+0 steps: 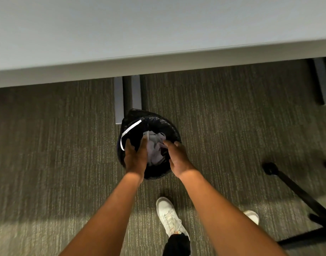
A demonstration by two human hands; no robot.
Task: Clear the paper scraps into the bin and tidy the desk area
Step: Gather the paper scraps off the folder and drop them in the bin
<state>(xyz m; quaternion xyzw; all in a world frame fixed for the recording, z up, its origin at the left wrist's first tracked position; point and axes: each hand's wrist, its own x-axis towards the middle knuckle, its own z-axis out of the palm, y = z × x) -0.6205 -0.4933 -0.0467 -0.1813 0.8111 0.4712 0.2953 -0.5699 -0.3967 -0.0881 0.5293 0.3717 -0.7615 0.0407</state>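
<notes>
Two hands: both reach down over the bin's mouth, the left hand (pixel 135 157) at the left side of the rim, the right hand (pixel 178 158) at the right side.
Paper scraps (pixel 155 150): white crumpled pieces lie inside the bin, between the two hands.
Left grip: fingers extended and loose, the fingertips seemingly touching the top of the scraps; motion blur leaves it unclear whether anything is pinched.
Right grip: fingers slightly curled and pointing into the bin toward the scraps; I cannot tell if it has hold of a piece.
Bin (pixel 158 124): small, round, upright on the carpet, mouth facing up at the camera, lined with a black bag.
Liner band (pixel 129 130): a white strip of the bag curves along the upper-left rim.
Writing: none readable on bin or paper.
Desk (pixel 158 34): pale top fills the upper view, its edge running left to right just beyond the bin.
Desk leg (pixel 128 95): grey and dark, directly behind the bin.
Carpet (pixel 47 145): grey-green, ribbed.
Shoe (pixel 170 217): white, laced, near the bin, toe toward it.
Chair base (pixel 297 193): black spokes at right.
</notes>
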